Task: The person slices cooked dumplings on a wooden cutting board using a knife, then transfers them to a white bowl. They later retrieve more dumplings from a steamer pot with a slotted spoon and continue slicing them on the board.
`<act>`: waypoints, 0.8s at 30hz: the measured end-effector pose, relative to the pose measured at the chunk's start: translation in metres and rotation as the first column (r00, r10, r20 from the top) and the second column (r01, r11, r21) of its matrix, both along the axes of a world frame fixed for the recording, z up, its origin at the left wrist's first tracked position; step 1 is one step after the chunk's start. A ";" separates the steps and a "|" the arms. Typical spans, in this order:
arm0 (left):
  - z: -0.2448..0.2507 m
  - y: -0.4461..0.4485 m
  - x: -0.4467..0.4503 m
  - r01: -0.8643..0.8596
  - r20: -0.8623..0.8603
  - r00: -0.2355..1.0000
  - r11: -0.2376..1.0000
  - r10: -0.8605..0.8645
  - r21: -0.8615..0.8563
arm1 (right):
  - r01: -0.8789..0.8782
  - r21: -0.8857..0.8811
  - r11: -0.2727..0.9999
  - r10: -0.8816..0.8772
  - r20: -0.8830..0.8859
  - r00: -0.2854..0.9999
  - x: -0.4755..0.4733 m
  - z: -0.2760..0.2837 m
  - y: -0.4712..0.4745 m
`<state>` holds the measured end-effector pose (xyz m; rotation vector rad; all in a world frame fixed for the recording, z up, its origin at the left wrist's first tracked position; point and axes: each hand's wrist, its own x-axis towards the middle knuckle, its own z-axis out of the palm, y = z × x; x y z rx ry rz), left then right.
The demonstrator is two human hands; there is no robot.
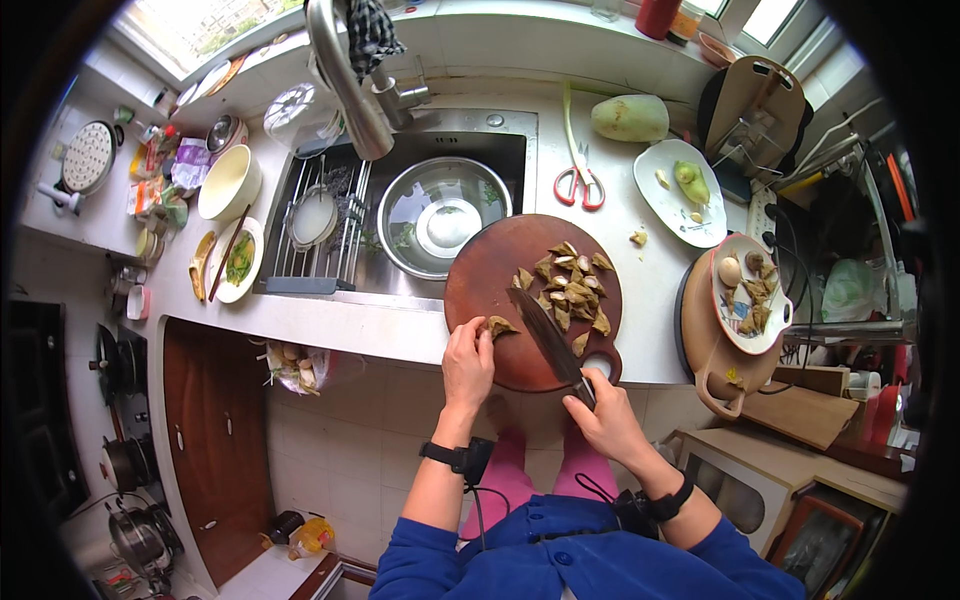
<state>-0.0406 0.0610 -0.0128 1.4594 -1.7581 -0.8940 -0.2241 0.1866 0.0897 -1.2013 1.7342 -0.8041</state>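
Observation:
My right hand (611,420) grips the handle of a kitchen knife (546,336). Its dark blade slants up and left across a round, reddish-brown wooden cutting board (487,262). At the board's left edge, the fingertips of my left hand (466,360) pinch a brown wedge of food (501,325), left of the blade. Beyond the knife, a heap of cut brown food pieces (576,294) covers the board's right half; several show white insides. The board overlaps the counter's front and the sink's right corner.
A steel basin of water (390,244) sits in the sink, with a faucet (341,82) above. Scissors (579,189), a pale green gourd (630,118) and a white plate (656,176) lie behind the board. Rightward, a red-rimmed dish (776,336) rests on a lidded pot (701,330).

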 end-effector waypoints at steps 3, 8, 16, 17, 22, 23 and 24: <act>-0.003 0.005 -0.001 -0.014 -0.018 1.000 0.999 0.014 -0.038 | -0.034 -0.004 0.999 0.034 -0.049 0.998 0.012 -0.005 -0.016; -0.011 0.002 -0.006 -0.057 -0.022 0.998 0.995 0.056 -0.081 | -0.064 0.042 0.997 0.069 -0.120 0.990 0.026 -0.015 -0.034; -0.018 -0.001 -0.004 -0.051 0.005 0.999 0.985 0.053 -0.162 | -0.092 0.081 0.992 0.106 -0.182 0.978 0.031 -0.013 -0.042; -0.018 -0.001 -0.003 -0.045 0.015 0.999 0.983 0.049 -0.176 | -0.102 0.086 0.991 0.117 -0.183 0.976 0.030 -0.011 -0.044; -0.017 -0.002 -0.002 -0.031 0.030 0.999 0.976 0.038 -0.216 | -0.136 0.124 0.983 0.154 -0.152 0.976 0.024 -0.003 -0.056; -0.017 -0.002 -0.002 -0.030 0.028 0.999 0.975 0.037 -0.221 | -0.137 0.133 0.982 0.155 -0.142 0.978 0.025 -0.003 -0.059; -0.017 -0.002 -0.002 -0.032 0.027 0.999 0.975 0.039 -0.220 | -0.132 0.152 0.980 0.151 -0.123 0.981 0.025 -0.004 -0.062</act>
